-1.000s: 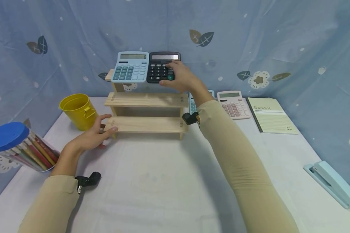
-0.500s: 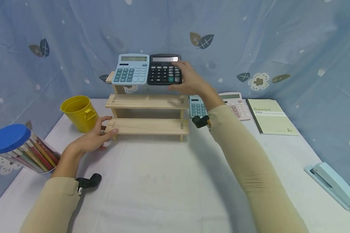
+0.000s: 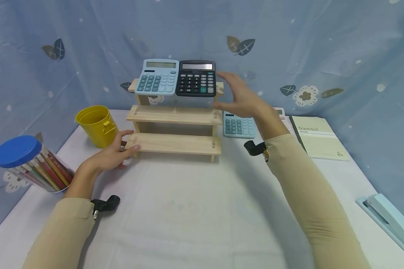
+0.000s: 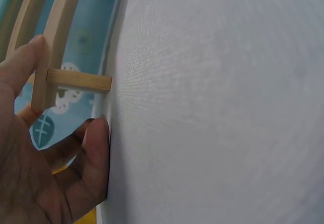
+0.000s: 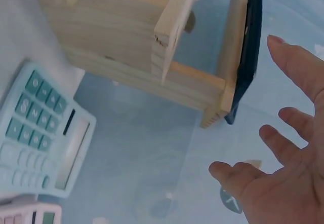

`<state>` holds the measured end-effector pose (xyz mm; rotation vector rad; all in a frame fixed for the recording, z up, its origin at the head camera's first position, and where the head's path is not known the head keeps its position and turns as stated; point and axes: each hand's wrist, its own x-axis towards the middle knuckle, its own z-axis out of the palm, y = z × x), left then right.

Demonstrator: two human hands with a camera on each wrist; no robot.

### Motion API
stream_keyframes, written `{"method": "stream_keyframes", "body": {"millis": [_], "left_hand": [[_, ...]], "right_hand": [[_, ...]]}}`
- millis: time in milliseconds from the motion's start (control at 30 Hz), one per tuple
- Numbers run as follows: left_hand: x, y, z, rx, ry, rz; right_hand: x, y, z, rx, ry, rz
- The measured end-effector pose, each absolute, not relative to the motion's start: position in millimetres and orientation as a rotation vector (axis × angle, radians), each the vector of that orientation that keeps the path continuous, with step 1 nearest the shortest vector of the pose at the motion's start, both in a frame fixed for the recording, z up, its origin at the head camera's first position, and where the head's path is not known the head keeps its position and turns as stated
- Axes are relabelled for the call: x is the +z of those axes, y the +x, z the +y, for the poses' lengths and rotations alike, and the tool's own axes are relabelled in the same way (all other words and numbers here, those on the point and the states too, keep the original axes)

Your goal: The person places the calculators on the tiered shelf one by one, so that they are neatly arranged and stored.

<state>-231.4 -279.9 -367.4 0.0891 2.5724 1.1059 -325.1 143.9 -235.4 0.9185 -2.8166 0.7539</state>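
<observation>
A three-tier wooden shelf stand (image 3: 175,115) stands at the back of the table. On its top tier a light-blue calculator (image 3: 157,77) and a black calculator (image 3: 196,78) lean side by side. My left hand (image 3: 112,154) pinches the left end of the bottom shelf, the thumb at its front; in the left wrist view the thumb and a finger lie on either side of the board end (image 4: 48,77). Just right of the black calculator, my right hand (image 3: 244,98) is in the air with fingers spread and nothing in it, apart from the calculator's edge (image 5: 249,51) in the right wrist view.
Right of the stand are another blue calculator (image 3: 239,126), a pink calculator (image 5: 30,215) partly hidden by the right arm, and a notebook (image 3: 320,138). A stapler (image 3: 388,220) lies at far right. A yellow bucket (image 3: 99,129) and a pencil jar (image 3: 33,164) stand left.
My right hand has let go of the black calculator and drawn back to the right. The black calculator stays on the top tier. The left hand keeps its hold on the stand.
</observation>
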Motion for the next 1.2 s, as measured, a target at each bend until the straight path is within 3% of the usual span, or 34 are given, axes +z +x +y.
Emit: {"method": "stream_keyframes", "body": {"millis": [400,1200], "left_hand": [[-365,-229,-278,1.114,0.065,2.566],[-363,-228,-274,1.092,0.062,2.573]], "right_hand": [[-243,-304,170,0.527,0.892,-2.829],[-279,-290,243,0.703,0.754,-2.834]]}}
